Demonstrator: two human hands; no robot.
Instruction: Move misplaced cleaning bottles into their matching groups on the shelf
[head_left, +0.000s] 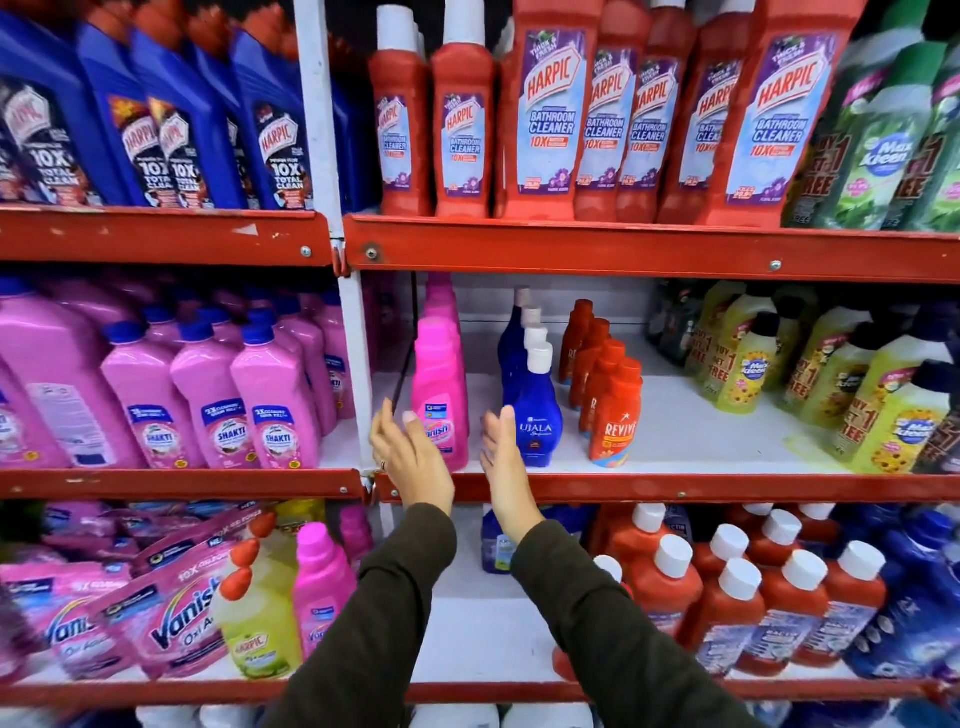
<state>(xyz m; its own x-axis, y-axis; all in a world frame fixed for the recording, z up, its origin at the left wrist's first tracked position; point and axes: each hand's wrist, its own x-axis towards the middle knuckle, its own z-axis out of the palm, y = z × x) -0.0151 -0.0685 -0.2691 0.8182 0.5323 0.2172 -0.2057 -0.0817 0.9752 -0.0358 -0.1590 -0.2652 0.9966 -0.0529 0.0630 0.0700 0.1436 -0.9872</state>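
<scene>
Both hands are spread wide and hold nothing: the left hand (410, 457) just in front of the pink bottle (440, 387), the right hand (503, 457) beside the blue bottle (537, 415). Both bottles stand upright on the middle shelf (675, 486), left of a row of orange bottles (613, 415).

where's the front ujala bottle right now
The front Ujala bottle stands on the middle shelf, centre of the head view, between the pink Vanish bottle and the orange Revive bottle, just beyond the right hand.
</scene>
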